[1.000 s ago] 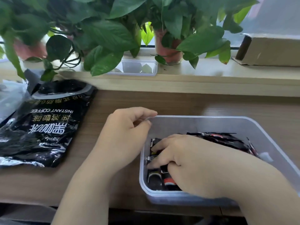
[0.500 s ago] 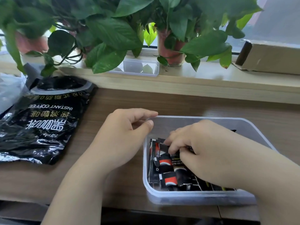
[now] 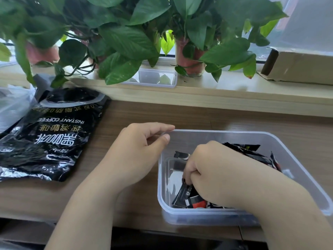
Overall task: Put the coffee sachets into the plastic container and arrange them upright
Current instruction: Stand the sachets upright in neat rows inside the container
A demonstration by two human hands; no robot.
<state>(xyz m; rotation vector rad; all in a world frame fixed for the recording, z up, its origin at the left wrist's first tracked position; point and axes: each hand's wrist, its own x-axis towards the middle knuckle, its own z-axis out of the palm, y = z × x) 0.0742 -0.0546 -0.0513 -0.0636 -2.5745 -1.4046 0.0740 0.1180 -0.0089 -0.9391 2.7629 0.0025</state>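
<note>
Hidden: right hand [image 3: 216, 170] covers most coffee sachets [image 3: 189, 197].
Box: plastic container [image 3: 234, 131] w/ sachets under right fingers, curled tight on a few.
Grip: left hand [image 3: 137, 152] thumb+index pinch its corner.

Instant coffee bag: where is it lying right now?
Head view: the instant coffee bag lies flat on the table at far left, below the plant leaves, left of the left hand gripping the plastic container.

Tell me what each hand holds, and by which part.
The right hand grips a bunch of coffee sachets by their upper ends. The left hand pinches the plastic container at its far left corner rim.
</note>
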